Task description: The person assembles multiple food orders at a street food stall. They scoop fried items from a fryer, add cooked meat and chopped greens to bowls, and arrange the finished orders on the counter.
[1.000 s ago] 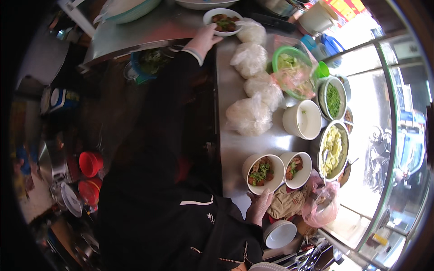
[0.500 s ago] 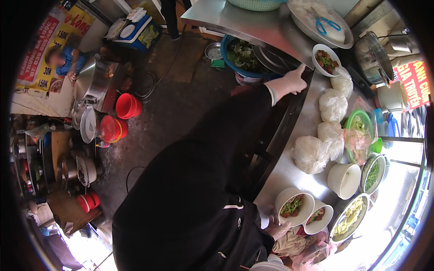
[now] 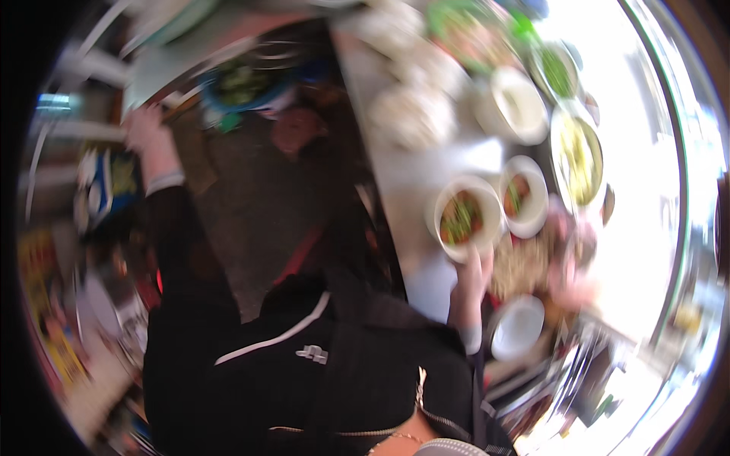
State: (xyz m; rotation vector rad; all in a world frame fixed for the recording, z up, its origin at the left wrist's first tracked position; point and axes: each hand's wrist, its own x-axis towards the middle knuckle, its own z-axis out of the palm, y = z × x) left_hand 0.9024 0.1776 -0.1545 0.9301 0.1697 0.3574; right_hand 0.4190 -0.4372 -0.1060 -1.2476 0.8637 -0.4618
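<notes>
My right hand (image 3: 470, 292) has its fingers over the near rim of a white paper bowl (image 3: 435, 216) and grips it. Inside lie browned meat pieces and chopped greens (image 3: 461, 220). A second white bowl (image 3: 538, 201) with similar food stands just to its right, apart from my hand. Far to the left, my left arm stretches out, and my left hand (image 3: 148, 133) is at the edge of a steel surface (image 3: 156, 76). Motion blur smears its fingers, and I see nothing held in them.
Beyond the bowls stand a stack of white bowls (image 3: 494, 110), tied plastic bags (image 3: 411, 114), a tub of green herbs (image 3: 559, 68) and a tray of pale yellow shreds (image 3: 576, 156). A blue basin of leaves (image 3: 243, 83) sits low at the back. An upright white container (image 3: 517, 327) is near my right wrist.
My view has turned, shifting the whole scene. My left hand has swung leftward, away from the far bowl of meat. My right hand stays at the same near bowl, now with fingers over its rim.
</notes>
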